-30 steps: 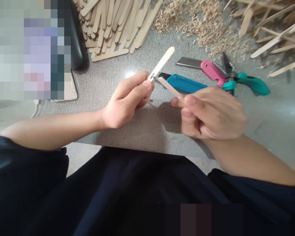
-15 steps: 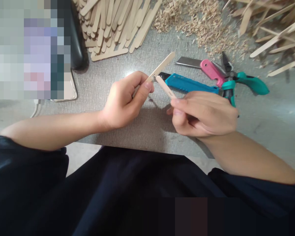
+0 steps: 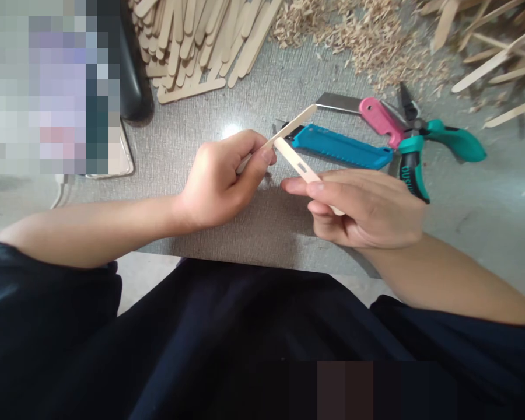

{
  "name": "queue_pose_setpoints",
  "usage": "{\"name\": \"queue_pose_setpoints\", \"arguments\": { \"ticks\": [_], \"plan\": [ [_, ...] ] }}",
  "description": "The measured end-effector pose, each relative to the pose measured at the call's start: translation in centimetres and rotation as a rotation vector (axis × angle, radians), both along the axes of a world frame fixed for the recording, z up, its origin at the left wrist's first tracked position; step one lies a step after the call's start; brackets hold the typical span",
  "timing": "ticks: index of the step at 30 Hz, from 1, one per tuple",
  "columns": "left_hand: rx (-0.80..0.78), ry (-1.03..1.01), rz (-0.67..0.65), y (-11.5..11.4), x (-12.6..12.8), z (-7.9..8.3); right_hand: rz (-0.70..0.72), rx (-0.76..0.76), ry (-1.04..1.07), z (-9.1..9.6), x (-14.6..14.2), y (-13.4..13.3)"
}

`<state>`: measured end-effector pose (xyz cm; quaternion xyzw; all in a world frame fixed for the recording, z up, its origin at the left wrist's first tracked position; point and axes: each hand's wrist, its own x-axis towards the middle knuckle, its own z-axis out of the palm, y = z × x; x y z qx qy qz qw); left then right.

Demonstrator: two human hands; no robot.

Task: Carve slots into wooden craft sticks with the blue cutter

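Observation:
My left hand [image 3: 234, 175] pinches a wooden craft stick [image 3: 295, 123] between thumb and forefinger; its free end points up and right. In my right hand [image 3: 361, 204] is a second craft stick, the slotted stick [image 3: 295, 158], which has a small rectangular hole through it. The tip of the slotted stick meets the other stick close to my left fingertips; whether it enters a notch there I cannot tell. Just beyond my hands lie a blue utility knife [image 3: 345, 147], a pink-handled folding knife [image 3: 378, 119] with its blade out, and green-handled pliers [image 3: 457, 142].
Behind, a pile of craft sticks [image 3: 201, 41] lies at the left and wood shavings [image 3: 376, 46] in the middle. More loose sticks [image 3: 481, 70] are heaped at the far right. A black object [image 3: 133, 70] stands left on the grey table [image 3: 170, 134], beside a blurred-out area.
My right hand has turned, showing more of the slotted stick and its hole. That stick's tip has come up against the left one, whose angle is now a little flatter.

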<state>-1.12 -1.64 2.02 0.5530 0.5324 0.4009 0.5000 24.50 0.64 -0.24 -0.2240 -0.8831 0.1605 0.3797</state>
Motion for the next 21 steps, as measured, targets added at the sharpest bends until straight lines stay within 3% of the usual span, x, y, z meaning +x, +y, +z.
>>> {"name": "queue_pose_setpoints", "arguments": {
  "ticks": [7,13,18,21],
  "plan": [
    [0.051,0.11,-0.033,0.0,-0.2,-0.6,0.056,0.114,-0.002,1.1,-0.7,0.9],
    [0.137,0.228,-0.192,-0.4,-0.4,-0.8,-0.013,0.095,0.034,0.6,-1.6,0.3],
    [0.046,0.113,-0.125,-0.3,-0.3,-0.1,0.197,0.067,0.023,1.2,-0.4,0.8],
    [0.017,0.083,-0.102,-0.1,-0.2,0.2,0.136,0.034,0.04,1.5,-0.2,0.9]
  ]
}}
